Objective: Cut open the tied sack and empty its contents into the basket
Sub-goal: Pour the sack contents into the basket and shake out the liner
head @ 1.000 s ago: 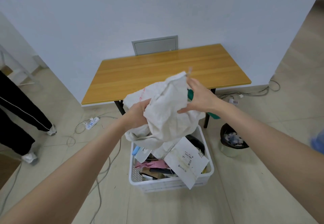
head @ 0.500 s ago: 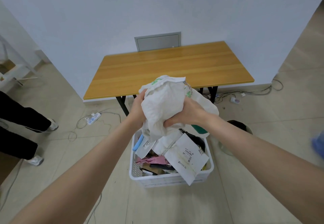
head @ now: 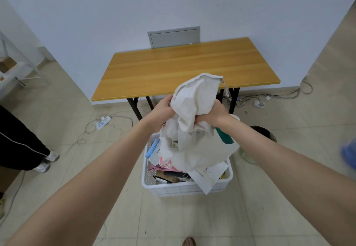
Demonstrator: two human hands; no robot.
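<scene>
Place is reading as a bare office or work room: white walls (head: 134, 5) and pale floor tiles (head: 67, 111) are surrounding a wooden counter (head: 185, 68) at far centre; a power strip (head: 103, 122) and loose cables (head: 289, 97) are lying about.

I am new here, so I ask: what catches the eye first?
The crumpled off-white cloth sack, gripped by the left hand and the right hand, hangs in the middle over the white perforated plastic basket of mixed packages on the floor. Behind them stands the orange-brown wooden table against the wall.

Arms outstretched, left hand (head: 163, 109) and right hand (head: 214, 113) grip the sack (head: 194, 97).
</scene>
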